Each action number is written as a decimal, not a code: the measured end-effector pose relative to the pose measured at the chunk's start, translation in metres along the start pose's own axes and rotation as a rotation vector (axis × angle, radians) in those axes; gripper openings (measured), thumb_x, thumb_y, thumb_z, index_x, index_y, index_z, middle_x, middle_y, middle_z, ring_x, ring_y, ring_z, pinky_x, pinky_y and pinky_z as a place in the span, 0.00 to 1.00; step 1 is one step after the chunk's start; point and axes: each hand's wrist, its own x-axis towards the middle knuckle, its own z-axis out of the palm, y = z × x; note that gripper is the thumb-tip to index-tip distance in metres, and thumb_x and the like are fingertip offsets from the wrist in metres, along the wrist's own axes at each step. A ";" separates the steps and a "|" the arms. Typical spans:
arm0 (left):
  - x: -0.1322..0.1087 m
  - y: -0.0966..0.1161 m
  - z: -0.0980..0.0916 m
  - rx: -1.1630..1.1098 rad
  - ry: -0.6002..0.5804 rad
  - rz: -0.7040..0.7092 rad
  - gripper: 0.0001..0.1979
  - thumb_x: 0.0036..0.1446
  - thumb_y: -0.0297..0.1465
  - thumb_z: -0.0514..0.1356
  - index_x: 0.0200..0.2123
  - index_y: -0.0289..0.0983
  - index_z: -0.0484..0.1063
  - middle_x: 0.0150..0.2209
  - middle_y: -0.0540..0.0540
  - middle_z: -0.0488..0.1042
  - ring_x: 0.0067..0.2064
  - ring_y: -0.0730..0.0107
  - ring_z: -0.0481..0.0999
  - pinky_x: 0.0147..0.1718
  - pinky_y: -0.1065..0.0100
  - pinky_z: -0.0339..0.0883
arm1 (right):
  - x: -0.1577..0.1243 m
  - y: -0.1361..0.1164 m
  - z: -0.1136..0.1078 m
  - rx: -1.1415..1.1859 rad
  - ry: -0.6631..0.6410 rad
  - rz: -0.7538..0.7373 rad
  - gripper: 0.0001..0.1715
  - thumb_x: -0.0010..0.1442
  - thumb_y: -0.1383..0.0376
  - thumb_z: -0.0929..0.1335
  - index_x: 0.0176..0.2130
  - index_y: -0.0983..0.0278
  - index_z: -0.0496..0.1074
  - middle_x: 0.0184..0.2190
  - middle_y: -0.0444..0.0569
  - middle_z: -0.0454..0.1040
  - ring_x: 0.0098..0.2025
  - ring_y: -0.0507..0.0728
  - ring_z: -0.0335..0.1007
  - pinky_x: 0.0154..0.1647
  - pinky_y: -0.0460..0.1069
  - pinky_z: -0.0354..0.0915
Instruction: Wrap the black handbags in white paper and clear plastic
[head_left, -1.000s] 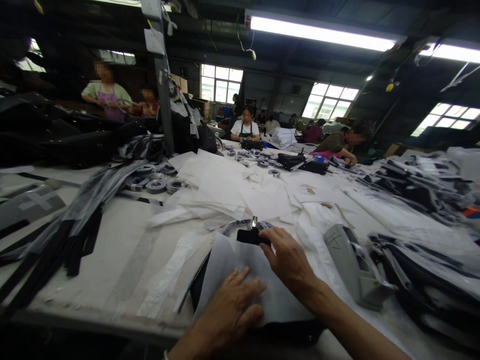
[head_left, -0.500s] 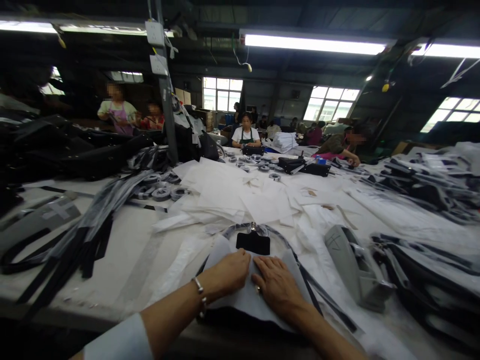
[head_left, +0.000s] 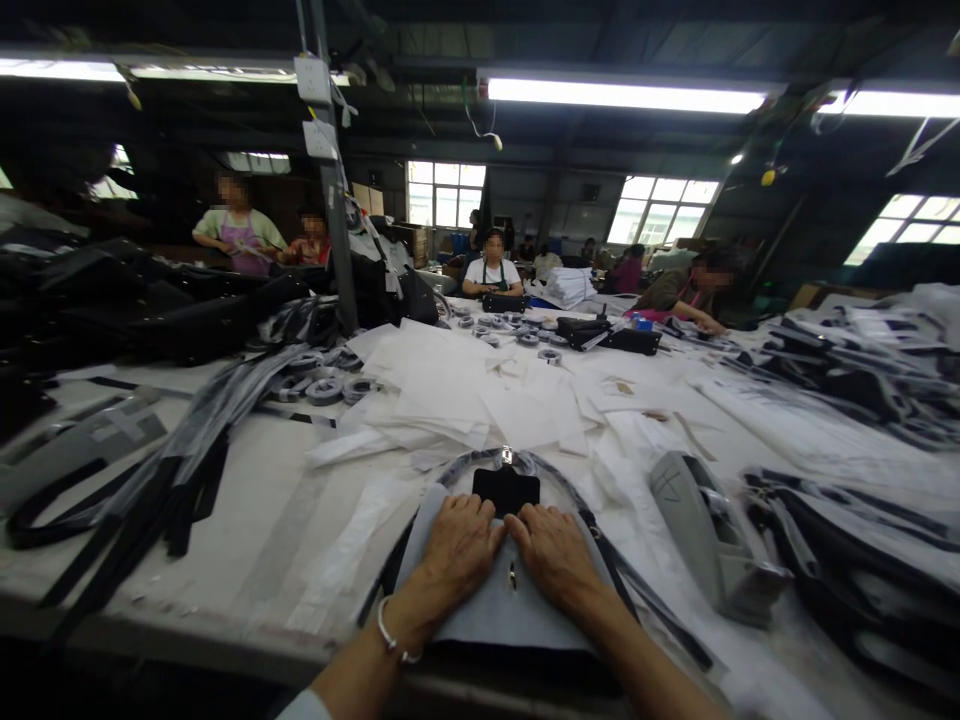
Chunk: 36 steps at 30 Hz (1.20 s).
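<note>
A black handbag (head_left: 547, 665) lies at the table's front edge under a pale sheet of paper (head_left: 480, 625). Its black flap tab (head_left: 506, 490), with a metal clasp (head_left: 508, 457) at the far end, sticks out beyond the sheet. A small metal fitting (head_left: 512, 576) shows through the paper between my wrists. My left hand (head_left: 463, 545) lies on the sheet's left half, fingers near its upper edge. Opposite it, my right hand (head_left: 553, 550) rests palm down, the two thumbs close together. The bag's dark strap (head_left: 581, 480) curves around the top and right.
Loose white sheets (head_left: 450, 380) pile up beyond the bag. A grey tape dispenser (head_left: 709, 535) stands right, beside another black bag (head_left: 862, 580). Wrapped straps (head_left: 199, 430) hang off the left side. Across the table a person (head_left: 491, 272) sits near several strap coils (head_left: 529, 330).
My left hand has gone from a closed fist to lying flat on the paper, slightly left. The metal fitting now shows through the sheet. My right hand has barely moved.
</note>
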 end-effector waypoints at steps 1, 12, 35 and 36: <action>0.001 0.000 0.002 0.001 0.009 -0.005 0.10 0.68 0.34 0.54 0.37 0.36 0.70 0.35 0.42 0.72 0.40 0.55 0.72 0.43 0.53 0.63 | 0.001 0.000 0.003 -0.011 0.009 0.011 0.17 0.72 0.58 0.61 0.37 0.62 0.73 0.34 0.51 0.78 0.41 0.62 0.74 0.42 0.54 0.59; 0.004 -0.005 0.017 -0.111 0.037 -0.175 0.27 0.64 0.28 0.53 0.65 0.30 0.54 0.62 0.30 0.65 0.60 0.48 0.68 0.53 0.50 0.64 | 0.008 0.013 0.030 0.234 0.249 0.196 0.29 0.69 0.55 0.58 0.63 0.67 0.59 0.56 0.61 0.72 0.55 0.65 0.71 0.51 0.56 0.65; -0.002 -0.018 -0.004 -0.723 0.148 -0.230 0.14 0.49 0.19 0.46 0.25 0.39 0.67 0.30 0.49 0.74 0.34 0.70 0.73 0.38 0.69 0.67 | -0.011 0.018 0.007 0.602 0.308 0.053 0.24 0.61 0.47 0.68 0.24 0.60 0.71 0.43 0.52 0.74 0.48 0.64 0.68 0.54 0.60 0.60; -0.002 -0.018 -0.003 -0.715 0.155 -0.231 0.14 0.49 0.19 0.46 0.25 0.39 0.67 0.29 0.49 0.73 0.34 0.69 0.72 0.38 0.68 0.67 | -0.012 0.017 0.007 0.597 0.305 0.033 0.21 0.59 0.48 0.70 0.25 0.60 0.71 0.46 0.53 0.74 0.51 0.65 0.67 0.56 0.61 0.59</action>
